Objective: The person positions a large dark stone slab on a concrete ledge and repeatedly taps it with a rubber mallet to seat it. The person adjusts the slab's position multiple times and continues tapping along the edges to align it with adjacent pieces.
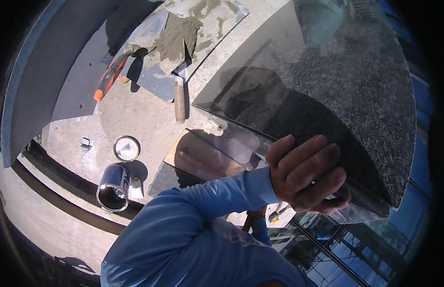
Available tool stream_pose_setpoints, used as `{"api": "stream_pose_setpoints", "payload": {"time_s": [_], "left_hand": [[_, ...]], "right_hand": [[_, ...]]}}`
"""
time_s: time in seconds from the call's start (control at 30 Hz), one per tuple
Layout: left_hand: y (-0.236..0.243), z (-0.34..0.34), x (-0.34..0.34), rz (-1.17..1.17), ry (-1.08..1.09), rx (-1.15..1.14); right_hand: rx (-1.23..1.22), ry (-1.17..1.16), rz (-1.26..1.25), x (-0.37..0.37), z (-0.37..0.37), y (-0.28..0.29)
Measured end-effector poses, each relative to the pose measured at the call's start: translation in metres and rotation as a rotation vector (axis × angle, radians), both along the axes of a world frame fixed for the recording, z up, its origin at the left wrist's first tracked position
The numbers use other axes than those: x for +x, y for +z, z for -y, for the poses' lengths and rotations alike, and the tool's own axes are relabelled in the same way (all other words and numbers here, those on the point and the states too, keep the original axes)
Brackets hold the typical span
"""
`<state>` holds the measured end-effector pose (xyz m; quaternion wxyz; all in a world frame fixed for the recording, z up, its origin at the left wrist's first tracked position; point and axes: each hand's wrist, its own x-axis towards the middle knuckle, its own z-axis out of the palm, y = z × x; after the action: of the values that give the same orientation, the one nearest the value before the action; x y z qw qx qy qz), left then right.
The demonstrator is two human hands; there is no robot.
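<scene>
A large dark speckled granite slab lies tilted over a concrete surface. My left hand reaches across from the lower left in a blue sleeve. It grips the slab's near edge, fingers on top and thumb under the rim. Only a bit of my right hand shows below the left forearm. It is next to a brown handle and a small metal piece with an orange tip. Whether it holds them is hidden.
A trowel with a wooden handle rests by a heap of wet mortar. An orange-handled tool lies left of it. Nearer are a wooden board, a round metal lid and a shiny steel flask. Beyond the ledge, lower right, is an open drop.
</scene>
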<state>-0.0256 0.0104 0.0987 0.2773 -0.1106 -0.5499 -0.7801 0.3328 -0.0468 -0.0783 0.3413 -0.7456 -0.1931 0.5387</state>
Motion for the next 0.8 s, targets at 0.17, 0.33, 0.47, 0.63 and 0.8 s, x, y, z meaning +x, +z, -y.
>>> {"api": "stream_pose_setpoints", "payload": {"time_s": [0.17, 0.33, 0.47, 0.63, 0.8], "left_hand": [[-0.009, 0.004, -0.002, -0.040, -0.043, -0.031], [-0.007, 0.004, -0.003, -0.022, -0.039, -0.031], [-0.004, 0.004, 0.000, 0.003, -0.026, -0.030], [-0.002, 0.004, 0.000, 0.018, -0.010, -0.014], [0.002, 0.003, 0.001, 0.056, -0.033, -0.003]], "right_hand": [[-0.023, 0.065, -0.010, -0.010, -0.005, -0.009], [-0.082, 0.226, 0.041, -0.024, -0.018, -0.012], [-0.119, 0.417, 0.179, -0.024, -0.023, -0.005], [-0.102, 0.838, 0.534, -0.024, -0.034, 0.004], [0.012, 1.331, 0.979, -0.027, -0.041, 0.019]]}}
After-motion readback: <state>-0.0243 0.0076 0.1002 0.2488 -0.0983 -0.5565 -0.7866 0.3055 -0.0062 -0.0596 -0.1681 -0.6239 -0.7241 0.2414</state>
